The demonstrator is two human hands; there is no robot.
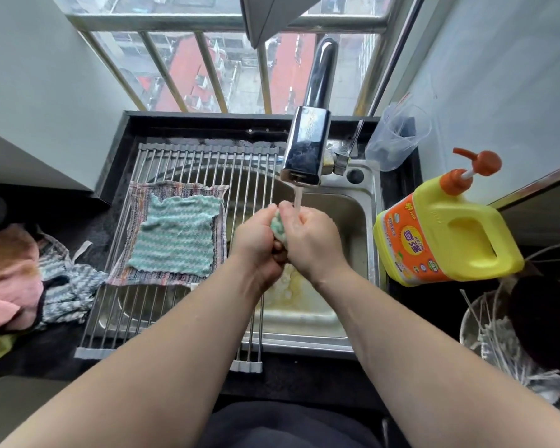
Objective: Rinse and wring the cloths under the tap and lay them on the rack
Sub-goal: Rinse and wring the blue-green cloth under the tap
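Both hands squeeze a bunched green-and-white cloth [277, 227] over the sink [359, 221]. My left hand [256, 236] grips its left side and my right hand [309, 236] grips its right side; most of the cloth is hidden between them. Water runs from the chrome tap [306, 147] onto my right hand and the cloth. On the roll-up metal rack [181, 163] a striped multicolour cloth [136, 202] lies flat, with a green zigzag cloth [175, 234] spread on top of it.
A heap of cloths, pink [8, 276] and grey-blue patterned [68, 286], lies on the dark counter left of the rack. A yellow detergent jug [450, 234] with an orange pump stands right of the sink, a clear plastic cup [398, 137] behind it. A dark pot [543, 318] sits at the right edge.
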